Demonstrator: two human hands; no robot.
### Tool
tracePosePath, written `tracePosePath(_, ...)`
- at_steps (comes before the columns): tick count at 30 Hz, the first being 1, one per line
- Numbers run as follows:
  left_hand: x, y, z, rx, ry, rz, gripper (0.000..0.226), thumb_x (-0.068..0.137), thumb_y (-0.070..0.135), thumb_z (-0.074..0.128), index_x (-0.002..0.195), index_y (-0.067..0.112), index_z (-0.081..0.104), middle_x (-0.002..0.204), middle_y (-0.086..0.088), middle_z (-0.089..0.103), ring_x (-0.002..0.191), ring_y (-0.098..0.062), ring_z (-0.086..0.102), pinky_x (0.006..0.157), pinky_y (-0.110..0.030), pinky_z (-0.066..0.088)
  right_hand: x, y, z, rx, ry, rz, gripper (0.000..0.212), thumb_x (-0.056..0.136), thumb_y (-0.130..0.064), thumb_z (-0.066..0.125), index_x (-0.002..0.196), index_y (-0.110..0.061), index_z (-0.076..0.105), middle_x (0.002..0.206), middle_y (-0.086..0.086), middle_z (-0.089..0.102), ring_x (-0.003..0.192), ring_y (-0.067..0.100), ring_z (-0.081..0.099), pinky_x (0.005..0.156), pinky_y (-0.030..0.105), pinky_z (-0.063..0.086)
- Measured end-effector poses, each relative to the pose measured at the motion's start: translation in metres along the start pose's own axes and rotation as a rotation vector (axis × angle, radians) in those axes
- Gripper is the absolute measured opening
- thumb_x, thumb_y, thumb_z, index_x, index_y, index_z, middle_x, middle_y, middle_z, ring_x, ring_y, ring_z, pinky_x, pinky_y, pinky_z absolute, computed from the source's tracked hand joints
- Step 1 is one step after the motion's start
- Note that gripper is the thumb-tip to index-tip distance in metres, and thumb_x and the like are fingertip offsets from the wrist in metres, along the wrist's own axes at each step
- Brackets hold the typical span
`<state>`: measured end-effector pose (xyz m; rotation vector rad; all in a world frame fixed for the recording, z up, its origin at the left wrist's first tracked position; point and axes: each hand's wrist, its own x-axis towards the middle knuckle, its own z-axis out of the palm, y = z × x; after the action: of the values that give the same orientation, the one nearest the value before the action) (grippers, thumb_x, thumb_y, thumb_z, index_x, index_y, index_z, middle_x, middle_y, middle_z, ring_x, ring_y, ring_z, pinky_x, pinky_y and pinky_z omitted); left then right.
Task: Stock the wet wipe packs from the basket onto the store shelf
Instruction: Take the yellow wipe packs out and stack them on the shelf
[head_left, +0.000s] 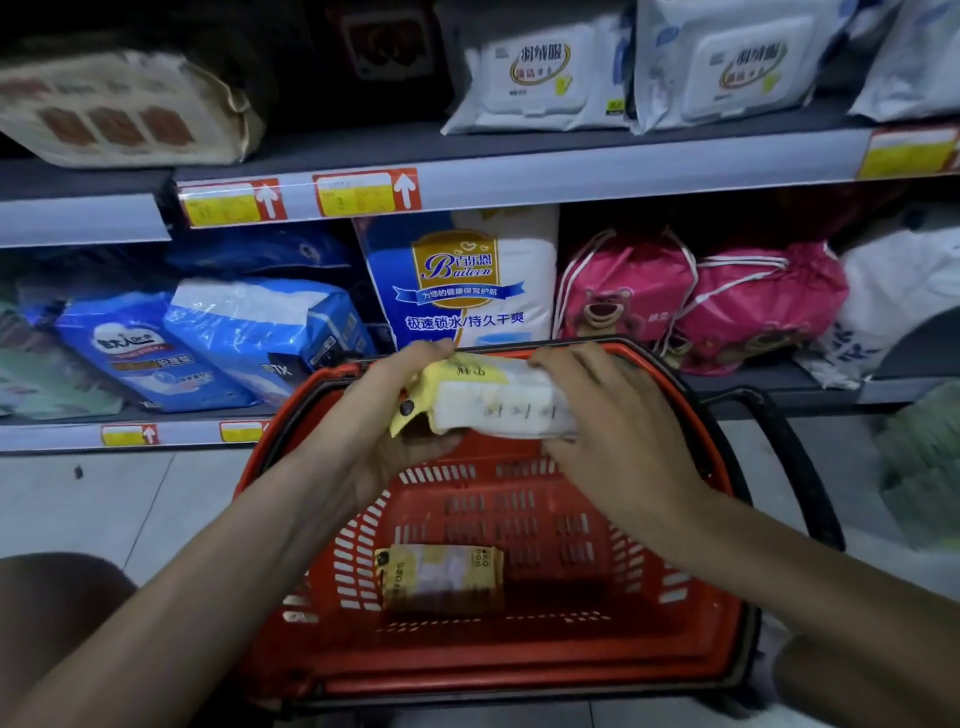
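In the head view, both hands hold one pack (498, 402) over the far half of the red basket (670, 660). Its long axis runs 9 to 3 o'clock, yellow end at 9. The left hand (382, 415) is curled round that yellow end, and the right hand (618, 431) is curled over the white end at 3, seemingly gripping, though its underside is hidden. A second pack (441, 577) lies flat on the basket floor at 6 o'clock from the first, also lengthwise 9 to 3, and the shelf (545, 169) stands at 12.

Pale tiled floor (104, 509), dim store light
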<state>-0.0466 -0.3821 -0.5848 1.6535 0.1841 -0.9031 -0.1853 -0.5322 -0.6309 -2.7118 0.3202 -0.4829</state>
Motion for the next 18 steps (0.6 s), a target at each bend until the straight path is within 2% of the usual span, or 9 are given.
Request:
tracePosePath(1,0.001,-0.002,-0.001,-0.071,-0.023,0.002,0.032,0.094,0.042,0.070,0.102,0.011,0.067,0.109,-0.016,0.076,0.082,-0.026,0.074,0.055,-0.029,0.059,0.003,0.000,-0.003,0.076,0.019,0.020,0.065,0.071,-0.011,0.086,0.127,-0.022,0.055,0.116,-0.003,0.062,0.101,0.022,0.061,0.076,0.038,0.051)
tracePosePath(4,-0.003,-0.007,-0.008,-0.171,-0.070,0.038,0.059,0.095,0.062,0.055,0.112,0.007,0.069,0.098,-0.017,0.079,0.078,-0.025,0.075,0.070,-0.034,0.060,0.007,-0.001,-0.012,0.399,0.050,0.201,0.054,0.077,-0.027,0.088,0.121,-0.031,0.056,0.109,-0.019,0.067,0.095,0.002,0.062,0.069,0.018,0.048)
tracePosePath(7,-0.004,-0.004,-0.011,-0.213,-0.130,0.079,0.082,0.094,0.075,0.042,0.117,0.003,0.072,0.102,-0.015,0.078,0.083,-0.022,0.075,0.079,-0.036,0.057,0.008,-0.003,-0.022,0.811,-0.026,0.379,0.047,0.083,-0.027,0.085,0.121,-0.032,0.058,0.108,-0.018,0.070,0.094,-0.001,0.069,0.074,0.023,0.059)
tracePosePath(9,-0.006,-0.002,-0.009,-0.233,-0.184,0.119,0.079,0.095,0.073,0.042,0.115,0.006,0.078,0.100,-0.010,0.074,0.082,-0.019,0.071,0.079,-0.034,0.055,0.009,-0.003,-0.028,0.997,-0.042,0.474,0.046,0.085,-0.028,0.082,0.124,-0.033,0.059,0.109,-0.014,0.073,0.096,0.002,0.072,0.079,0.026,0.060)
tracePosePath(13,-0.011,-0.007,-0.006,-0.154,-0.246,0.195,0.067,0.096,0.068,0.046,0.114,0.013,0.080,0.092,-0.006,0.070,0.084,-0.018,0.067,0.080,-0.033,0.052,0.013,-0.002,-0.034,1.287,-0.049,0.652,0.042,0.089,-0.034,0.077,0.129,-0.028,0.065,0.116,-0.004,0.076,0.106,0.021,0.074,0.097,0.051,0.055)
tracePosePath(15,-0.011,-0.008,-0.005,-0.119,-0.249,0.211,0.063,0.097,0.065,0.048,0.115,0.014,0.080,0.092,-0.006,0.071,0.085,-0.018,0.068,0.082,-0.034,0.052,0.014,-0.002,-0.039,1.482,-0.026,0.751,0.036,0.094,-0.030,0.067,0.130,-0.023,0.068,0.117,0.002,0.076,0.106,0.027,0.074,0.097,0.051,0.055)
tracePosePath(18,-0.010,-0.010,-0.002,-0.077,-0.253,0.233,0.058,0.097,0.062,0.051,0.115,0.015,0.080,0.093,-0.007,0.070,0.085,-0.019,0.067,0.084,-0.035,0.050,0.012,0.001,-0.047,1.684,0.009,0.811,0.036,0.097,-0.029,0.058,0.128,-0.018,0.070,0.121,0.004,0.075,0.106,0.025,0.073,0.090,0.042,0.056)
